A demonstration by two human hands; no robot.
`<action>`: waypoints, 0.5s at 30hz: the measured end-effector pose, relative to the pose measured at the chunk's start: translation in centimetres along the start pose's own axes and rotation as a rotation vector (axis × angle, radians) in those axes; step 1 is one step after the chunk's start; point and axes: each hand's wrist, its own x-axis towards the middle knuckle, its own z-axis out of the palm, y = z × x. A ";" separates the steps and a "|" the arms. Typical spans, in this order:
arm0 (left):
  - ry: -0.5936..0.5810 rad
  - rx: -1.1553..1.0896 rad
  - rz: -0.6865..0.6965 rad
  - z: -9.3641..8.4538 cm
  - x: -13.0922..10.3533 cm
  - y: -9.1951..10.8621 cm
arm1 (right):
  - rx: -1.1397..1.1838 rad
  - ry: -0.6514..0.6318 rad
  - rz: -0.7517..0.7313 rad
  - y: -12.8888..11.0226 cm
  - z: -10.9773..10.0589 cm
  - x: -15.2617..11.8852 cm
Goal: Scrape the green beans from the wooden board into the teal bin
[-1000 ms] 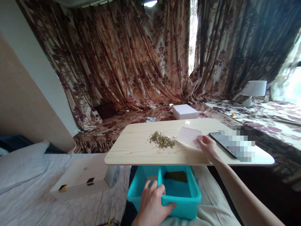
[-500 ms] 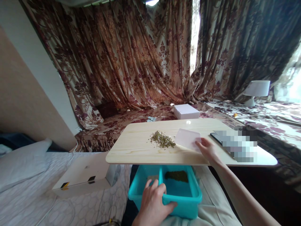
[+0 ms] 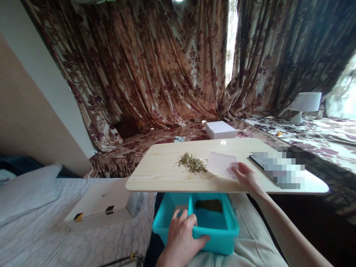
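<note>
My right hand (image 3: 245, 175) pinches the near right corner of a thin, whitish translucent plastic sheet (image 3: 221, 163) just over the wooden tabletop. Its left edge is beside a loose pile of small greenish-brown dried bits (image 3: 191, 163). Below the table's near edge, my left hand (image 3: 181, 234) is closed over the near rim of a turquoise two-compartment box (image 3: 218, 243), at the divider. More dark green bits (image 3: 209, 205) lie in the right compartment. Something pale (image 3: 181, 207) is in the left compartment, partly hidden by my fingers.
A dark-edged flat device (image 3: 256, 162), mostly pixelated, lies on the right of the low table (image 3: 161, 178). A white box (image 3: 221, 129) sits behind it. At left, a larger white box (image 3: 102, 204) rests on the bed. A lamp (image 3: 307, 102) stands far right.
The camera view shifts very slightly. Both hands, the plastic sheet and the pile otherwise look the same.
</note>
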 end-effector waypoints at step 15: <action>0.003 0.026 0.021 0.0 0.0 -0.2 | 0.006 -0.079 -0.035 -1.1 0.0 -1.0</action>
